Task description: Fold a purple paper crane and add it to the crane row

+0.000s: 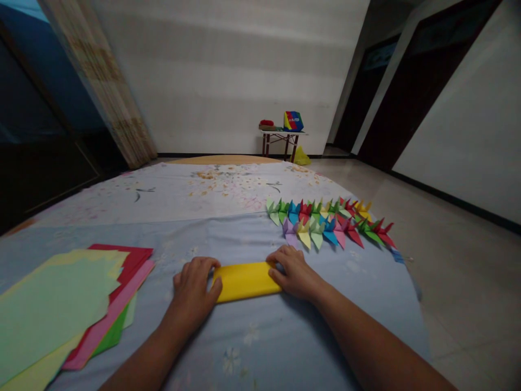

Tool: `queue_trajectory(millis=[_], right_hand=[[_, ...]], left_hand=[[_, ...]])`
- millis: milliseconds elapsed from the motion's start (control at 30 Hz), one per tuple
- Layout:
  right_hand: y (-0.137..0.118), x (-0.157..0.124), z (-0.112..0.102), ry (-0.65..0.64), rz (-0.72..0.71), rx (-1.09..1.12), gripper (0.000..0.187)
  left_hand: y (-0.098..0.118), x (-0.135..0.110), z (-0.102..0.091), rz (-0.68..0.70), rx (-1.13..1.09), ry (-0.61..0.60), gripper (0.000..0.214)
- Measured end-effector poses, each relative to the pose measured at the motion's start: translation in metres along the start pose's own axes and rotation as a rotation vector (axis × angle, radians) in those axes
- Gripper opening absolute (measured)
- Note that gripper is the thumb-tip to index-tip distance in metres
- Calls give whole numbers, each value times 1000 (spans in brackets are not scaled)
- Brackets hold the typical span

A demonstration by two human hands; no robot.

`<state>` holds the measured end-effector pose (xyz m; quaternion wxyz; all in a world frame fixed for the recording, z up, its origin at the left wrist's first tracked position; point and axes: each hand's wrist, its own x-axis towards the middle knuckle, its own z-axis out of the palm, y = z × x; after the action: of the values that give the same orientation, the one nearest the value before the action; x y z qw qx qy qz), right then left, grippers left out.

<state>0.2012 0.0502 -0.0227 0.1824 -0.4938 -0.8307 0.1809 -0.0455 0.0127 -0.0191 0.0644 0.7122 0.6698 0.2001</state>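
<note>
A folded sheet of yellow paper (246, 281) lies flat as a long rectangle on the blue cloth in front of me. Its left end is pinched between the thumb and fingers of my left hand (196, 288). At the opposite end, my right hand (293, 272) grips the top right corner, thumb on the paper and fingers curled at the far edge. Beyond my right hand stand two rows of folded paper cranes (317, 233) in many colours. To the left of my left hand is a fanned stack of coloured paper (52, 309), pale green on top.
A blue flowered cloth (244, 347) covers the near part of the round table, with a white flowered cloth (228, 187) beyond. By the far wall, a small table (280, 133) bears a multicoloured box (293, 120). A yellow bag (302, 156) rests on the floor there.
</note>
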Motion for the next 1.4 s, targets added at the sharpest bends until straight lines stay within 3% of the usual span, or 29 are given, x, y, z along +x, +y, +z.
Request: queue_trajectory(millis=[167,333,533,767,1400], right_hand=[[0,0,0,-1,-1,9,22],[0,1,-3,25,28,92,17],[2,5,-5,37,78,511,10],[7,8,0,71,150,879,23],[12,13,6,152,210,1054,32]], left_hand=[[3,3,-5,-52,-255,-20,14],[5,3,-6,-151,-520,18,25],[6,3,-5,-237,-731,26,36],[3,4,-5,-235,-771,26,38],[-3,6,0,-252,-876,1,41]])
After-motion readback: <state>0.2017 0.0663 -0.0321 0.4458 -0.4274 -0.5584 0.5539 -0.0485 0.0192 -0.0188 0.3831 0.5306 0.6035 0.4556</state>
